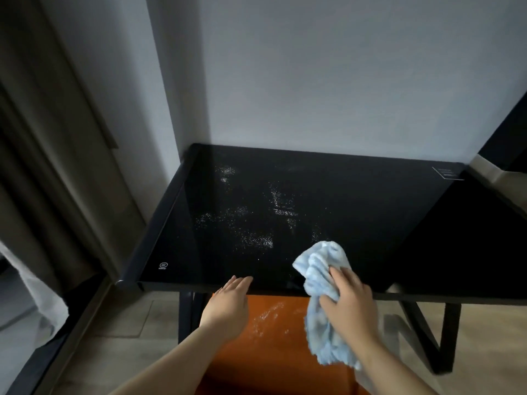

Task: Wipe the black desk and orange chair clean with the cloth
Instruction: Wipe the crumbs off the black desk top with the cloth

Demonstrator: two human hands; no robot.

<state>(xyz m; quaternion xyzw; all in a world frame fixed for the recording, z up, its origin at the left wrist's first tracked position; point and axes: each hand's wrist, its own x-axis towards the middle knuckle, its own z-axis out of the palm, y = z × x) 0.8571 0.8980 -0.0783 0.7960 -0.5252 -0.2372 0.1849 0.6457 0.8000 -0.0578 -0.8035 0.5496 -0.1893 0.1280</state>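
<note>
A black glossy desk [356, 206] stands against a white wall, with patches of white powder [256, 240] scattered over its left and middle. My right hand [349, 303] grips a crumpled light blue cloth [320, 260] at the desk's front edge; part of the cloth lies on the top and the rest hangs down. My left hand [231, 303] reaches to the front edge with straight fingers, its fingertips at the rim. Under the desk, an orange chair [273, 346] shows its seat, dusted with white powder near the front.
A white wall [328, 81] backs the desk. Brown curtains [42, 166] hang at the left beside a dark floor rail. Black desk legs [445, 337] stand on a light wood floor [114, 337]. A dark panel edges the right side.
</note>
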